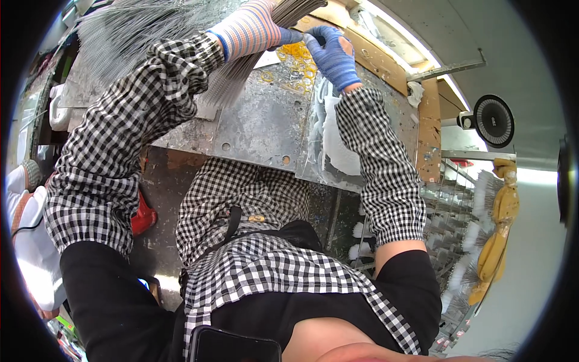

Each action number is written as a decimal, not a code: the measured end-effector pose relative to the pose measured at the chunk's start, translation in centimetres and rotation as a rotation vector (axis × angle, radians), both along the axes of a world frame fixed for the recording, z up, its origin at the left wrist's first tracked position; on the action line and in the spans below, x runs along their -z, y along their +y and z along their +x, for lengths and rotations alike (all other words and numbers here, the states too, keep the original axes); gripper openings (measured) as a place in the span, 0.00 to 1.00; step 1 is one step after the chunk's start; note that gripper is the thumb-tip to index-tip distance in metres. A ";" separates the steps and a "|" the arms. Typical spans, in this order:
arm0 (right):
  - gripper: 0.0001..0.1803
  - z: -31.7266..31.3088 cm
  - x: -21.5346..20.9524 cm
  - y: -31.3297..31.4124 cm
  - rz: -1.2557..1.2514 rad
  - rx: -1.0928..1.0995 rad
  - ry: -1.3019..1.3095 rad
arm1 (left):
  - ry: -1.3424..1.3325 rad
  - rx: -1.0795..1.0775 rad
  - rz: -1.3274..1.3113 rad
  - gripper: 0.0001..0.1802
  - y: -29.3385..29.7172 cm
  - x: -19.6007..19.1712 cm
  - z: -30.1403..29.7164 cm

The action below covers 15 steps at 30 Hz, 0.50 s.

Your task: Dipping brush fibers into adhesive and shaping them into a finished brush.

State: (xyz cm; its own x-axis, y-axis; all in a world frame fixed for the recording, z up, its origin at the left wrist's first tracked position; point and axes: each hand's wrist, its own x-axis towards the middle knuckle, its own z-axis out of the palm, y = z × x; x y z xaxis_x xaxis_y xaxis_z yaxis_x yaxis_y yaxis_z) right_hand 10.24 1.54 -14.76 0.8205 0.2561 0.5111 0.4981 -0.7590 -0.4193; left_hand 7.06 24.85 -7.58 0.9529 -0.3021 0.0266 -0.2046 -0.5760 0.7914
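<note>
My left hand, in a striped orange, white and blue knit glove, is wrapped round a bundle of thin grey metal wires. The bundle sticks out above the fist and fans out below it. My right hand wears a blue knit glove with a worn patch. Its thumb and finger are pinched together at the tip of my left thumb, beside the bundle; whatever is between them is too small to make out. Yellow rubber bands lie scattered on the metal tabletop just below both hands.
A large pile of loose wires covers the table's far left. White residue coats the right part of the tabletop. Racks with white bristly pieces and a round black device are at right. Another person's white clothing shows at left.
</note>
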 end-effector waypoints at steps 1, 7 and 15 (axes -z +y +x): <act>0.11 -1.0 -1.2 0.4 0.038 0.003 0.038 | 0.028 -0.021 0.005 0.26 -0.2 0.3 0.1; 0.13 -6.6 -6.2 0.2 0.851 -0.393 0.538 | 0.117 0.007 -0.358 0.25 -1.2 1.2 0.2; 0.23 -11.1 -10.9 -1.7 0.668 -0.435 0.623 | 0.051 0.153 -0.328 0.24 -2.8 0.0 -1.7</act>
State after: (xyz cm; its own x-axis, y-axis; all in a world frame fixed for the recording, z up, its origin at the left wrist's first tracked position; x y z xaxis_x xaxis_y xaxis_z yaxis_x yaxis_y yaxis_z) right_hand -0.84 -0.17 -3.83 0.8936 0.4147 0.1717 0.2230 -0.0783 -0.9717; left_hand 5.40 22.05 -7.61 0.9001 -0.4241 0.0995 -0.2243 -0.2555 0.9404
